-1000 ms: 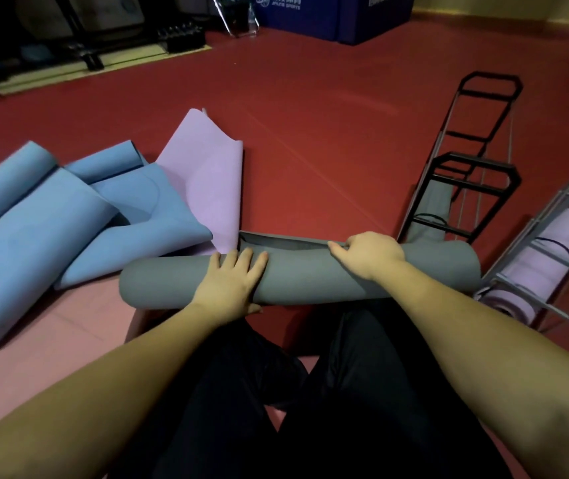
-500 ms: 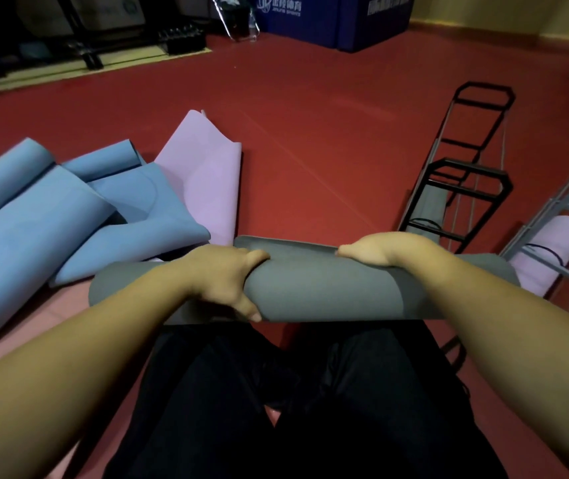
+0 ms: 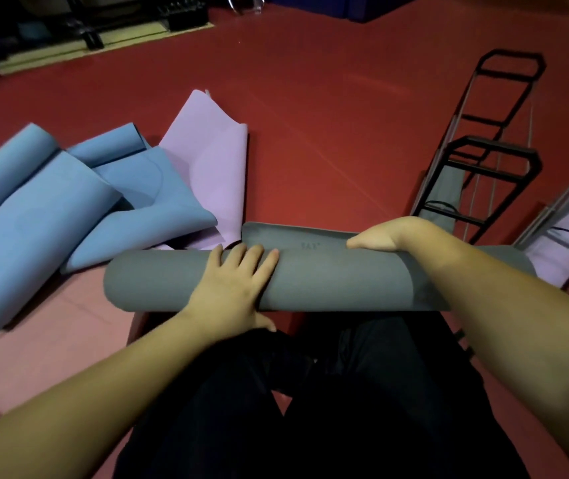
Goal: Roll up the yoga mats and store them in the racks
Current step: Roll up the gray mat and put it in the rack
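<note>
A thick grey foam yoga mat, rolled into a tube (image 3: 328, 274), lies crosswise just beyond the person's knees in dark trousers (image 3: 310, 409), above the red floor (image 3: 310, 115). The left hand (image 3: 238, 281) lies on top of the roll's left half, fingers fairly straight and spread over the curve, the thumb tucked below the near side. The right hand (image 3: 390, 235) reaches over the roll's far edge toward the right; its fingers wrap down the far side and are hidden, so how tightly it holds cannot be told.

On the floor to the left lie loosely folded light blue mats (image 3: 45, 216), with a pale lilac mat (image 3: 214, 171) partly folded beside them at their right. Under them a pink mat (image 3: 51, 326) lies flat.

To the right stands a black metal-frame rack (image 3: 490, 160), tilted in the view, with a grey rolled mat (image 3: 447, 191) inside it. Further right, a silver-grey rack (image 3: 566, 205) holds a rolled lilac mat (image 3: 566, 243) bound by a dark strap.
</note>
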`<state>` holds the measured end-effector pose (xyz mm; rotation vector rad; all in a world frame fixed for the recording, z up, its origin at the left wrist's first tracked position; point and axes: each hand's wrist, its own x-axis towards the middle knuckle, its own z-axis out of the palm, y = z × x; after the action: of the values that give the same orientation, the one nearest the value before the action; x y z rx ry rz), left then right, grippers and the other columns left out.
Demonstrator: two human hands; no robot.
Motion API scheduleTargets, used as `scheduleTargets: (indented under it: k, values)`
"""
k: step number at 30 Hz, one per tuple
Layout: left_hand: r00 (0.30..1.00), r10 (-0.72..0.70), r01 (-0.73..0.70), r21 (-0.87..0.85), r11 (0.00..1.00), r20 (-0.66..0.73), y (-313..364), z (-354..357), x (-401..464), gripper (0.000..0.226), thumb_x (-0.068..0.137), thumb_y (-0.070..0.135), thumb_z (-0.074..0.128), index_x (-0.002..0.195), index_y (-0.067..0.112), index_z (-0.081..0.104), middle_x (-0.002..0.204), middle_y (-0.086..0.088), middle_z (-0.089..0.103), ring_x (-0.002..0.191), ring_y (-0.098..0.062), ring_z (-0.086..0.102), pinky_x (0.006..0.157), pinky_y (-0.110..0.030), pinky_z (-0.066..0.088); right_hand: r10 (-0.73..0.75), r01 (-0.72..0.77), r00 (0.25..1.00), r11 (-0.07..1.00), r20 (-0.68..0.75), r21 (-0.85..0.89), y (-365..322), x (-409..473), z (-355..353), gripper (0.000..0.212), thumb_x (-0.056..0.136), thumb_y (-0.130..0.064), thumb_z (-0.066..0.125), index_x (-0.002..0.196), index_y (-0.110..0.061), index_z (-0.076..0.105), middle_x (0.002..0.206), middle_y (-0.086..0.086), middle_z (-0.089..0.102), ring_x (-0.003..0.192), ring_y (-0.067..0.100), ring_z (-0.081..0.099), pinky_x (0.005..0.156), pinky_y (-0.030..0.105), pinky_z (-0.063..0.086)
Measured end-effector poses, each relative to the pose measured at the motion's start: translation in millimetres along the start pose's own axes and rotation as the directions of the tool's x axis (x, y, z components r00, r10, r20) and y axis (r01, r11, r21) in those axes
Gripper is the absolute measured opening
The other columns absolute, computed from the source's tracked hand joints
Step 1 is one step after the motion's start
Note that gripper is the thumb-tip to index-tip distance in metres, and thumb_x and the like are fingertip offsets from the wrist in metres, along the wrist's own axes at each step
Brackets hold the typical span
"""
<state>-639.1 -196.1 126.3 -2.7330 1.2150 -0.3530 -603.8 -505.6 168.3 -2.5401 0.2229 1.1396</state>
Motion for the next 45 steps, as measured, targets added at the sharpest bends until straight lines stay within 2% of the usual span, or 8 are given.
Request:
scheduleTargets:
  k: [6,11,15,20,26,31,36,45]
  values:
    - [0.994,-0.056,0.059,-0.028,0.998,0.091,-12,2,20,0.107,0.054,0.077,0.067,0.139,0.018,0.041,0.126,-0.005,0.056,0.104,-0.030,0.057,0.087,-0.046,0.044,-0.016,-0.006,0.974,0.995,-0.227,-0.096,-3,9,1,0.061,0.102,-0.054,0.030,0.131,-0.010,0.060,0.145,0.016,0.049,0.129,0.030,0.048,0.100,0.037,0.035]
    - [0.980,-0.023,0.047,-0.117,0.992,0.200,-21,-4,37,0.104,0.055,0.079,0.068,0.138,0.023,0.041,0.126,0.000,0.056,0.109,-0.027,0.056,0.091,-0.045,0.047,-0.140,0.051,0.833,0.983,-0.535,-0.179,9,2,4,0.055,0.104,-0.052,0.023,0.067,-0.024,0.052,0.070,-0.001,0.051,0.094,0.030,0.059,0.074,0.035,0.038]
    - [0.948,-0.015,0.088,-0.218,0.972,0.318,-31,-8,52,0.104,0.055,0.078,0.072,0.139,0.026,0.040,0.129,0.001,0.056,0.112,-0.025,0.055,0.090,-0.039,0.046,-0.193,0.056,0.787,0.968,-0.586,-0.244,16,-9,24,0.064,0.101,-0.059,0.023,0.094,-0.017,0.070,0.085,0.005,0.065,0.089,0.028,0.059,0.076,0.036,0.047]
    - [0.869,0.034,0.165,-0.354,0.921,0.494,-44,-12,77,0.104,0.058,0.069,0.080,0.142,0.024,0.038,0.133,-0.003,0.058,0.115,-0.024,0.057,0.091,-0.033,0.045,-0.230,-0.048,0.681,0.933,-0.695,-0.356,18,-12,63,0.084,0.085,-0.076,0.009,0.124,-0.022,0.059,0.119,0.005,0.064,0.113,0.028,0.057,0.097,0.042,0.040]
    - [0.842,0.029,0.197,-0.357,0.913,0.539,-47,-6,82,0.109,0.060,0.074,0.075,0.148,0.023,0.035,0.142,-0.001,0.050,0.127,-0.021,0.048,0.102,-0.034,0.040,-0.172,-0.116,0.605,0.947,-0.777,-0.300,16,-3,69,0.083,0.082,-0.075,0.009,0.114,-0.023,0.065,0.107,0.002,0.067,0.106,0.026,0.058,0.090,0.039,0.039]
    - [0.988,-0.001,0.023,-0.141,0.990,0.155,-29,13,46,0.113,0.052,0.087,0.057,0.142,0.019,0.045,0.133,-0.007,0.052,0.116,-0.029,0.049,0.093,-0.049,0.047,-0.185,-0.105,0.623,0.943,-0.760,-0.317,14,4,60,0.076,0.087,-0.073,0.015,0.107,-0.022,0.068,0.106,0.003,0.068,0.103,0.027,0.059,0.086,0.040,0.040]
    - [0.982,-0.115,0.104,0.082,0.991,0.150,-6,36,25,0.126,0.047,0.057,0.088,0.150,0.018,0.028,0.139,-0.026,0.049,0.118,-0.048,0.049,0.096,-0.062,0.041,-0.160,-0.072,0.711,0.952,-0.685,-0.297,6,8,46,0.069,0.094,-0.069,0.021,0.106,-0.019,0.067,0.107,0.007,0.067,0.102,0.029,0.059,0.082,0.040,0.038]
    - [0.983,-0.031,0.029,0.018,0.999,0.183,-27,-7,38,0.110,0.062,0.070,0.067,0.150,0.026,0.020,0.134,-0.009,0.049,0.110,-0.031,0.052,0.094,-0.047,0.043,-0.085,-0.050,0.839,0.971,-0.537,-0.232,-1,-13,16,0.083,0.093,-0.073,0.014,0.121,-0.015,0.067,0.125,0.011,0.064,0.112,0.031,0.058,0.079,0.037,0.041]
